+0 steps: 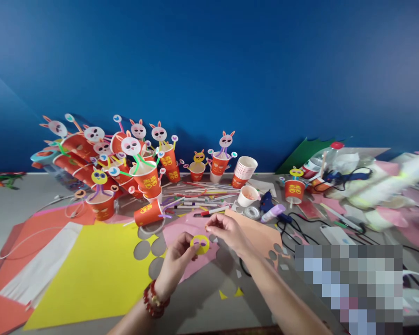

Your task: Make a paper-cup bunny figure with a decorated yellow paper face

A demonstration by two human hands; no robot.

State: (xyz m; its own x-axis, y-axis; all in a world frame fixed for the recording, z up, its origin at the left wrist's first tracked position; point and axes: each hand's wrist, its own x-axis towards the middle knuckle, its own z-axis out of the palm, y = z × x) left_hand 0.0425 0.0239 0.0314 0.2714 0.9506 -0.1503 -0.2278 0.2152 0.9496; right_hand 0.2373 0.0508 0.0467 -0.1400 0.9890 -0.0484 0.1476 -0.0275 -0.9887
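Observation:
Between the thumb and fingers of my left hand (pixel 174 260) is a yellow paper disc (pixel 204 243) with pink and purple eye-like shapes stuck on it. My right hand (pixel 228 231) is just up and to the right of the disc, its thumb and fingertips pinched together. Whatever lies in that pinch is too small to make out. Both hands are above a pink paper sheet (pixel 176 228). To the left lies a yellow paper sheet (pixel 91 270) with round holes cut along its right edge. Small yellow paper scraps (pixel 239 292) rest on the table nearer to me.
Red paper cups (pixel 146 181) with bunny faces crowd the back left. A cup stack (pixel 244 170), a white cup (pixel 247 197), a glue stick (pixel 273 212) and a blue glue gun (pixel 267 202) stand or lie behind my right hand. Dark cables (pixel 302 223) and a peach sheet (pixel 254 230) are at right.

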